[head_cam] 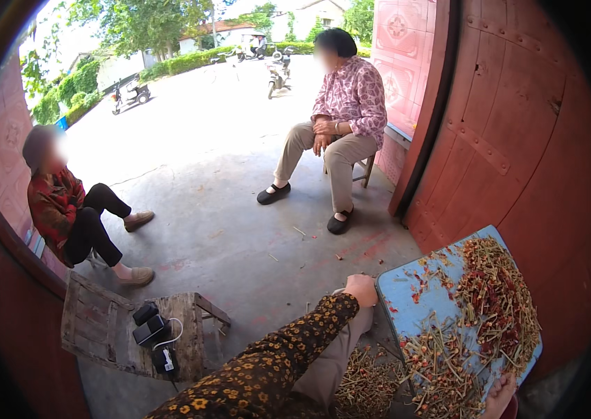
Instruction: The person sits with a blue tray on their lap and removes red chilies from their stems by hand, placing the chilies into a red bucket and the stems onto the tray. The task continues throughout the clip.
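Observation:
My left hand (361,290) rests by the left corner of a small blue table (410,309), above my knee; its fingers are mostly hidden. At the table's near right edge is my right hand (501,392), fingers bent beside dried chili stems; whether it holds any cannot be made out. A large heap of dried stems and red chili pieces (494,298) covers the table's right side. A looser pile of stems with chili caps (442,366) lies at its near side. More stems (366,382) lie heaped on the floor beneath.
One person (350,99) sits on a stool ahead, another person (57,209) sits at the left. A wooden chair (185,324) at the lower left bears black devices (150,330) and a white cable. A red wooden door (510,131) stands at the right. Scooters are outside.

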### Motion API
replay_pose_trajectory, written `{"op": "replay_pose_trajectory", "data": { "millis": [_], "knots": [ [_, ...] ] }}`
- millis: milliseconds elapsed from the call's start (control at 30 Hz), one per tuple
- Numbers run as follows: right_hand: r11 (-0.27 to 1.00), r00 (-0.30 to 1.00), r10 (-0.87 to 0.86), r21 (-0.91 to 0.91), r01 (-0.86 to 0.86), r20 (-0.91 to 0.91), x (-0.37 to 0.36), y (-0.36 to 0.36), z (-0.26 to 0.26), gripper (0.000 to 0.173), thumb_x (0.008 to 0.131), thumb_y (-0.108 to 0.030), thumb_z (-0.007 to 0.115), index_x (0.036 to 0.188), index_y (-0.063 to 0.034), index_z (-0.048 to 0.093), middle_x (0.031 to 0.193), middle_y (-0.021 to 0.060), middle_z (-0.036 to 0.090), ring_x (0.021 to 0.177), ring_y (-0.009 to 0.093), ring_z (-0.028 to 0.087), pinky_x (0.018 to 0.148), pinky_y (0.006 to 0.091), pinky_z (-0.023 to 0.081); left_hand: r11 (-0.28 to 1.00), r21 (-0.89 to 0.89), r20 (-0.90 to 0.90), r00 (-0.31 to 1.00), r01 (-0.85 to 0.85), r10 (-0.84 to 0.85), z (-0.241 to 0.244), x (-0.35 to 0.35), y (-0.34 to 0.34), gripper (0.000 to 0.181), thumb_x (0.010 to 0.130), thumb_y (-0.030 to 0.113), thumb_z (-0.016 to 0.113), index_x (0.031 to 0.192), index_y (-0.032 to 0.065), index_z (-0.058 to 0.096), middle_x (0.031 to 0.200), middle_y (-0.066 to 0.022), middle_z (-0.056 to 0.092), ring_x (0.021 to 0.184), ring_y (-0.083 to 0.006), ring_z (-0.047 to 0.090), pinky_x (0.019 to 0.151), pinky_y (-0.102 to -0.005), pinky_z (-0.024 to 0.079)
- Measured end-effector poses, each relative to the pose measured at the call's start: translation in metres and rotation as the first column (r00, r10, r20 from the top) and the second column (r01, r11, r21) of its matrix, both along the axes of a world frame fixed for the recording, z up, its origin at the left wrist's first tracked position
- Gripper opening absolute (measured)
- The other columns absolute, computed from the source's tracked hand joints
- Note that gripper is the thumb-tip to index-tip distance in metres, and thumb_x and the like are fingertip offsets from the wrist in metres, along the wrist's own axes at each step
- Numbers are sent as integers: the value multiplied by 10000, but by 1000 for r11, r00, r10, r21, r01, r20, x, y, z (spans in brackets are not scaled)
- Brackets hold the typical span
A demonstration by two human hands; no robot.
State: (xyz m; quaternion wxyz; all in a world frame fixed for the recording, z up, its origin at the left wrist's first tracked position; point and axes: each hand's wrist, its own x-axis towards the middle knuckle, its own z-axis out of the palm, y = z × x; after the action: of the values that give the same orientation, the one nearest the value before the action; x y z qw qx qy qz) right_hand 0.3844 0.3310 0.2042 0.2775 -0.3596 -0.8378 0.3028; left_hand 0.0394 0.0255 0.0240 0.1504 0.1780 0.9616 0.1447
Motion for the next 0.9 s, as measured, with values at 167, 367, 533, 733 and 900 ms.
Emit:
{"op": "replay_pose_trajectory", "data": {
  "millis": [167, 367, 533, 733, 900],
  "knots": [
    [906, 1000, 21, -422, -29, -23, -62, 113, -121, 206, 907, -188, 600, 785, -82, 474, 570, 2, 344, 420, 105, 339, 395, 291, 297, 1000, -19, 7, 1000, 8, -8, 0, -1, 1, 318, 772, 275, 576, 983, 88, 723, 1043, -130, 695, 989, -288, 664, 814, -403, 519],
    [989, 954, 146, -67, -133, 264, -66, 176, -188, 237, 863, -172, 609, 751, -100, 412, 603, -6, 296, 466, 98, 295, 438, 309, 291, 1000, -6, -12, 999, 30, -30, 9, 3, 1, 299, 782, 261, 571, 966, 80, 722, 1031, -133, 696, 976, -290, 667, 800, -399, 523],
    [990, 955, 127, 22, -138, 267, -85, 169, -184, 208, 871, -178, 610, 784, -95, 440, 614, -15, 325, 462, 82, 300, 430, 288, 284, 1000, -3, -22, 999, 31, -31, 4, 2, 1, 291, 811, 270, 557, 964, 86, 723, 1014, -130, 700, 954, -287, 673, 783, -393, 528],
    [986, 957, 148, 32, -161, 251, -94, 165, -172, 178, 882, -185, 611, 824, -89, 473, 626, -26, 359, 457, 63, 307, 419, 263, 276, 999, 26, -117, 993, 25, -22, -5, 0, 0, 275, 777, 319, 583, 851, 92, 720, 888, -136, 702, 845, -315, 679, 711, -419, 536],
    [983, 955, 172, 25, -184, 240, -97, 163, -169, 158, 891, -191, 611, 857, -83, 501, 636, -35, 388, 453, 48, 313, 411, 242, 270, 999, -6, -53, 998, 40, -40, 9, 6, -1, 271, 811, 269, 567, 952, 101, 728, 999, -121, 706, 925, -280, 683, 753, -394, 536]
  ]
}}
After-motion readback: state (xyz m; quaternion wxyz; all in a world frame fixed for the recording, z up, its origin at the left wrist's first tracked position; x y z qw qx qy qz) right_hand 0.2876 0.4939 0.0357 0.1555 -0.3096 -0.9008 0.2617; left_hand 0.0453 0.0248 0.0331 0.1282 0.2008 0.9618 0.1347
